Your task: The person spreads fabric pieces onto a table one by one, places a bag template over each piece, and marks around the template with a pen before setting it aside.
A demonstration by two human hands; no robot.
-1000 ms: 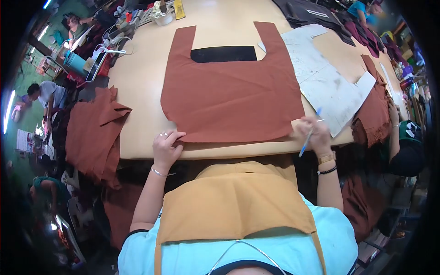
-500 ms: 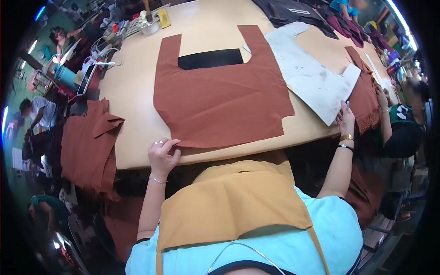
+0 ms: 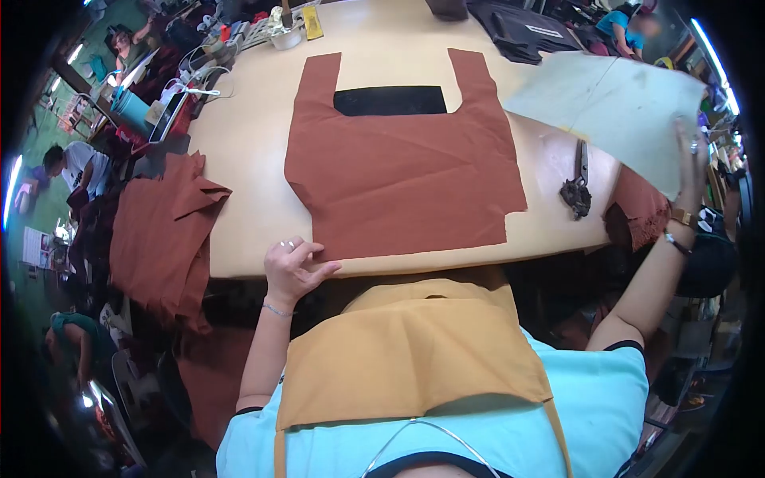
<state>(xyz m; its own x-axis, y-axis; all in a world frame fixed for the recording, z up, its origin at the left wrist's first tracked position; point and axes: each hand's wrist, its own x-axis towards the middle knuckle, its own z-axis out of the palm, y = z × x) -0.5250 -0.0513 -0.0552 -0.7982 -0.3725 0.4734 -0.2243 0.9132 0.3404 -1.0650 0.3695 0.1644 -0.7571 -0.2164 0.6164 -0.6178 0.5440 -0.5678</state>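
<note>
A rust-brown cut fabric panel (image 3: 406, 183) with two straps lies flat on the table, over a black piece (image 3: 390, 100). At its lower left corner rests my left hand (image 3: 288, 271), thumb apart from the bent fingers, fingertips touching the fabric edge. Out to the right, my right hand (image 3: 690, 163), partly blurred, grips the edge of a white pattern sheet (image 3: 617, 107), which is tilted up off the table. Below the sheet lies a dark metal tool that looks like scissors (image 3: 578, 183), its handles wrapped in dark material.
Rust-brown fabric (image 3: 163, 231) hangs over the table's left edge, and more (image 3: 637, 209) lies at the right. Dark folded cloth (image 3: 522, 30) sits at the back. A small pot (image 3: 285, 37), a yellow packet (image 3: 311, 23) and cables (image 3: 209, 80) stand far left. Other people work around.
My right hand has lifted the white pattern sheet and swung it up and to the right, uncovering the dark tool. My left thumb has moved away from the fabric corner.
</note>
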